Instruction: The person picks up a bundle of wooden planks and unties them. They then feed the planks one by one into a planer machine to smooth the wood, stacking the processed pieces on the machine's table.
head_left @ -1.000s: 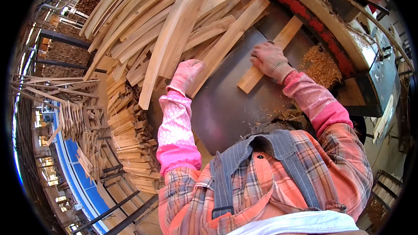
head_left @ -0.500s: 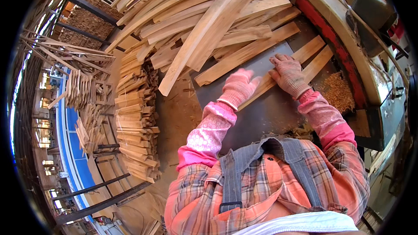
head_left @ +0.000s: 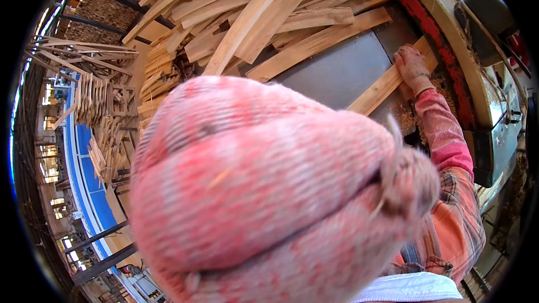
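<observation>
- The left hand (head_left: 281, 191), in a pink knit glove, is raised right up to the camera and fills most of the view — blurred, holding nothing I can make out.
- The right hand (head_left: 412, 67), gloved, lies flat on a wooden slat (head_left: 387, 81), fingers spread rather than gripping.
- The slat lies on the grey surface (head_left: 337, 73), beside a red-edged machine (head_left: 443, 39).
- A heap of slats (head_left: 252, 17) lies behind.
- Step, as I judge it: feeding the slat. Next calls for a steady push along the edge.
</observation>
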`<action>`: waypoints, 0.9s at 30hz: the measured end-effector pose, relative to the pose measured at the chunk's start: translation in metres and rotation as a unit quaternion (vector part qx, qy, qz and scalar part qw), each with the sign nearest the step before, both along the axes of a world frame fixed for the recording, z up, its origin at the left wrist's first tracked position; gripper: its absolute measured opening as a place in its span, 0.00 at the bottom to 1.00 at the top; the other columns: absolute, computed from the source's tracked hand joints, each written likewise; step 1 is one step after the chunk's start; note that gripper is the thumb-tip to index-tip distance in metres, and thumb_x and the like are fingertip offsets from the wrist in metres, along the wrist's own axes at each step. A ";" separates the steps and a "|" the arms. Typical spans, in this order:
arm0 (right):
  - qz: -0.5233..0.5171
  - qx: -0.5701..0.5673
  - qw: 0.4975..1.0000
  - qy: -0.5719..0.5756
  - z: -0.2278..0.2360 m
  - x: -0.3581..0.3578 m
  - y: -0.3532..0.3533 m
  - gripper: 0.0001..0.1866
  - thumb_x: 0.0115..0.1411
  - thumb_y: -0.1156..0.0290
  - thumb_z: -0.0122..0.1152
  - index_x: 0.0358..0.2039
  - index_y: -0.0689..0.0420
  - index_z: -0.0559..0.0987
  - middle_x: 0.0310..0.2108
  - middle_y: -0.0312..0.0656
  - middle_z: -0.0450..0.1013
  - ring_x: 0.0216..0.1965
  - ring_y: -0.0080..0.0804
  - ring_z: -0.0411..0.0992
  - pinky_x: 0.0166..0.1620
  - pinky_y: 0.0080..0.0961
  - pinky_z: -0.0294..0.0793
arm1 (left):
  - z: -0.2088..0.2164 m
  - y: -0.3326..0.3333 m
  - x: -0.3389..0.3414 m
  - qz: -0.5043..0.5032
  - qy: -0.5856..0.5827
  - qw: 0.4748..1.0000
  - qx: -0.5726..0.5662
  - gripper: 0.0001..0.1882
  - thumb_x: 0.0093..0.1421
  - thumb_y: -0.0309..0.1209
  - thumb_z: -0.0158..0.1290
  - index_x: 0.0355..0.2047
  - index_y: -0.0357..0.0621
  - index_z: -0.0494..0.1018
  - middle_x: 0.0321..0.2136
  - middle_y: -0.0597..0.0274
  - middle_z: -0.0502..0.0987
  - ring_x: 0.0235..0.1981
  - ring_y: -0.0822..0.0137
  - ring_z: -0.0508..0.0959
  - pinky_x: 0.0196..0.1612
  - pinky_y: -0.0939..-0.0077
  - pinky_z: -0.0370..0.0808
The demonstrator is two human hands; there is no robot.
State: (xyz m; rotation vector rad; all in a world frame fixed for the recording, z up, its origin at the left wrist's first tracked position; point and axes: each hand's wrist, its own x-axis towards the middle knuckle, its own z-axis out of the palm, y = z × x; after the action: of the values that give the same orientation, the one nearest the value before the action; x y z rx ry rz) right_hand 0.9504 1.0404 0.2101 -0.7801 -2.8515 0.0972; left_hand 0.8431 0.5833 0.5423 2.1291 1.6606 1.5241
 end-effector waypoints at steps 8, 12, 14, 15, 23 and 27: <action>-0.054 -0.015 0.998 0.009 -0.005 0.019 0.047 0.19 0.67 0.55 0.57 0.50 0.55 0.81 0.57 0.42 0.76 0.58 0.48 0.73 0.60 0.40 0.72 | -0.081 0.021 -0.048 0.397 0.096 0.900 0.152 0.08 0.62 0.21 0.61 0.41 0.33 0.82 0.39 0.55 0.84 0.43 0.65 0.83 0.45 0.76 0.79; -0.153 0.039 0.988 -0.006 0.003 0.018 0.059 0.20 0.66 0.56 0.59 0.54 0.50 0.81 0.57 0.40 0.76 0.59 0.44 0.73 0.62 0.42 0.71 | -0.157 -0.014 -0.144 0.601 0.063 0.700 -0.382 0.37 0.61 0.49 0.64 0.66 0.45 0.68 0.64 0.48 0.71 0.66 0.51 0.70 0.69 0.56 0.66; -0.164 -0.028 0.985 -0.054 0.023 0.003 0.039 0.20 0.66 0.58 0.60 0.56 0.50 0.80 0.60 0.39 0.75 0.61 0.44 0.71 0.64 0.42 0.69 | -0.188 -0.020 -0.164 0.583 0.077 0.605 -0.537 0.47 0.59 0.52 0.64 0.72 0.51 0.57 0.68 0.48 0.65 0.68 0.49 0.67 0.70 0.56 0.63; -0.173 -0.059 0.980 -0.078 0.035 -0.001 0.025 0.21 0.65 0.58 0.60 0.56 0.49 0.80 0.61 0.39 0.74 0.62 0.43 0.70 0.65 0.42 0.68 | -0.205 -0.024 -0.168 0.583 0.125 0.593 -0.540 0.48 0.59 0.51 0.64 0.74 0.53 0.54 0.68 0.48 0.65 0.67 0.49 0.68 0.69 0.56 0.65; -0.086 -0.029 0.995 -0.032 0.018 0.027 -0.013 0.21 0.64 0.59 0.60 0.57 0.48 0.80 0.65 0.38 0.70 0.65 0.41 0.67 0.67 0.40 0.66 | -0.221 -0.037 -0.183 0.584 0.048 0.701 -0.406 0.32 0.61 0.48 0.62 0.63 0.48 0.72 0.56 0.50 0.78 0.57 0.49 0.78 0.60 0.58 0.73; -0.051 -0.048 0.997 0.036 0.010 0.039 -0.026 0.20 0.63 0.60 0.60 0.54 0.50 0.82 0.62 0.39 0.72 0.65 0.41 0.68 0.67 0.40 0.66 | -0.194 -0.035 -0.168 0.501 -0.185 0.751 -0.389 0.25 0.62 0.40 0.65 0.57 0.44 0.78 0.47 0.54 0.84 0.46 0.63 0.83 0.50 0.70 0.78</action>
State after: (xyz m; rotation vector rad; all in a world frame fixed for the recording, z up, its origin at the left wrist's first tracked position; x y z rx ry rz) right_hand 0.9895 1.0145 0.2199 -0.9213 -2.7504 0.2438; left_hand 0.6750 0.5479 0.3484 0.4295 2.7045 0.8636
